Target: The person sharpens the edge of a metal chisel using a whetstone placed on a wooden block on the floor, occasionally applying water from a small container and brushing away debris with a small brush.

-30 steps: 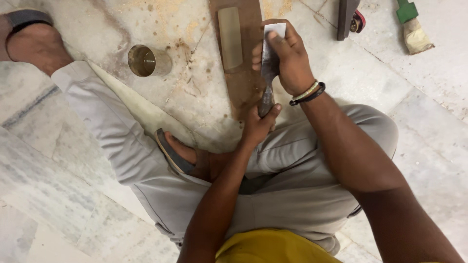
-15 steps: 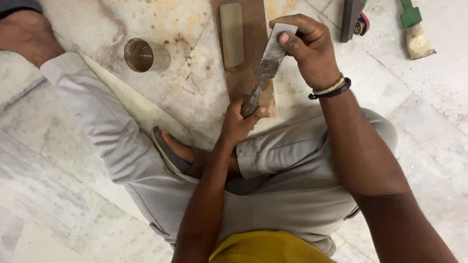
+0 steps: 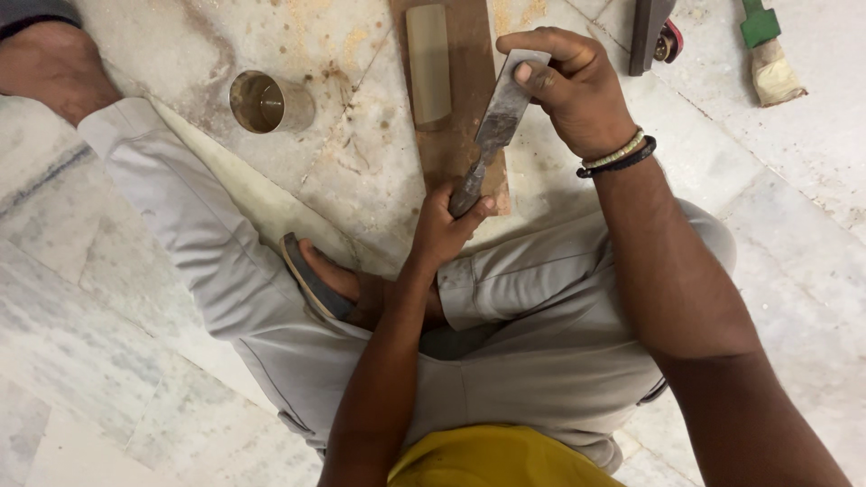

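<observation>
The right hand (image 3: 577, 90) closes its fingers around the wide far end of a flat, grey, worn metal blade (image 3: 487, 135), thumb pressed on top. The left hand (image 3: 442, 230) grips the blade's narrow near end. The blade slants over a long brown wooden board (image 3: 460, 153) carrying a pale rectangular stone (image 3: 428, 63). A small round metal cup (image 3: 266, 101) stands to the left on the marble floor (image 3: 108, 361).

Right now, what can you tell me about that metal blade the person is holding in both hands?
The blade is a flat, dull grey metal strip, stained and worn, wider at its squared top and narrowing downward. It is tilted, top to the right. The right hand grips the wide end, thumb on its face; the left hand pinches the narrow end. It is held over the brown wooden board that carries a pale sharpening stone.
</observation>
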